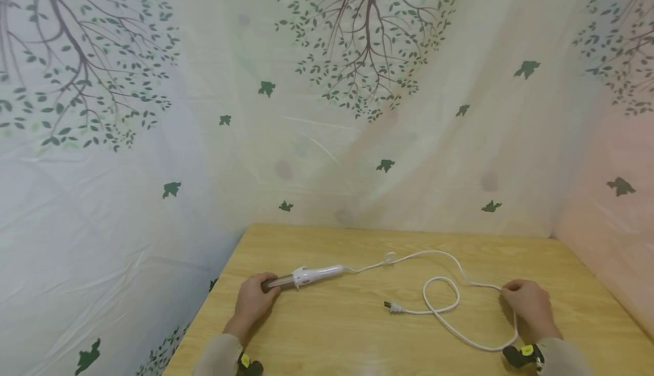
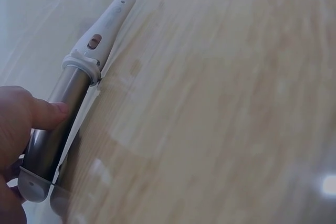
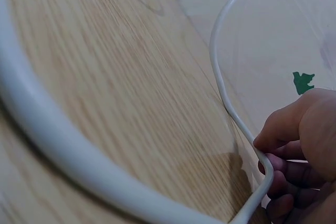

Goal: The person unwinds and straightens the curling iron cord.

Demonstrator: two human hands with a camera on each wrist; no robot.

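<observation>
A white-handled curling iron [image 1: 318,274] with a metallic barrel lies at the left of the wooden table. My left hand [image 1: 254,301] grips the barrel near its tip; in the left wrist view the thumb [image 2: 51,115] lies along the barrel [image 2: 62,121]. The white power cord [image 1: 434,251] runs from the handle to the right and loops back over the tabletop. At the right, my right hand [image 1: 528,303] pinches the cord between thumb and fingers, as the right wrist view shows [image 3: 302,145]. The two-prong plug [image 1: 393,306] rests near the table's middle.
The wooden table [image 1: 327,330] has its back edge against a pale curtain [image 1: 327,177] printed with trees and green birds. More curtain hangs at the left and right sides. A small clear loop [image 1: 390,258] sits on the cord near the handle.
</observation>
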